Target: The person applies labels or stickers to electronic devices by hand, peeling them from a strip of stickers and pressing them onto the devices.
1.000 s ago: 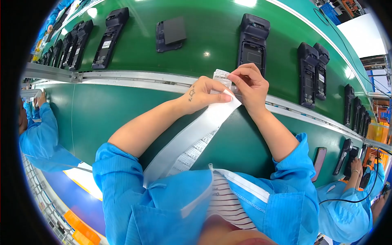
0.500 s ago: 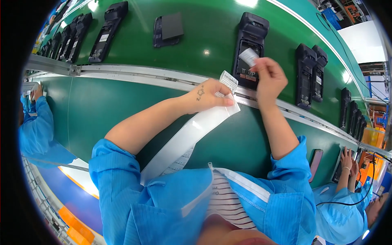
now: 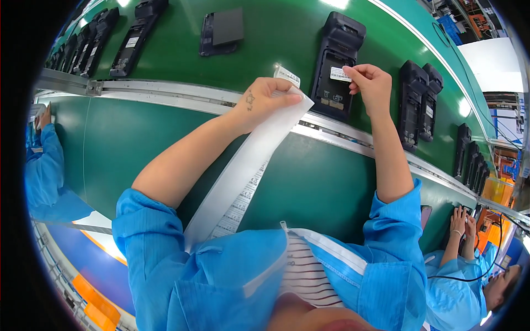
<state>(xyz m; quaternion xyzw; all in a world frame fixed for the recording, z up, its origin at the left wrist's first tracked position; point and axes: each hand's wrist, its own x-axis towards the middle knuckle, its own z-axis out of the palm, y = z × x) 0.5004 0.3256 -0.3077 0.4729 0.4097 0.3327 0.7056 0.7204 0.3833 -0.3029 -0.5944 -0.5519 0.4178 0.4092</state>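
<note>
My left hand point(image 3: 269, 103) pinches the end of a long white strip of labels point(image 3: 251, 146). The strip runs down toward my jacket, and printed labels show along its folded-under part. At the right, my right hand point(image 3: 371, 87) holds a small white label point(image 3: 340, 74) by its right end, between thumb and fingers. That label lies over the open recess of a black handheld terminal point(image 3: 331, 94) on the green belt. Whether it touches the recess floor, I cannot tell.
More black terminals point(image 3: 411, 105) lie to the right, others point(image 3: 135, 44) to the left. Two dark flat pieces point(image 3: 223, 33) rest on the belt. A metal rail point(image 3: 165, 94) divides belt from the near bench. Co-workers' hands point(image 3: 461, 223) show at right and at the left edge.
My right hand has brought the label level over the terminal's recess. My left hand has moved a little up and left with the strip. The belt's items have shifted slightly in view.
</note>
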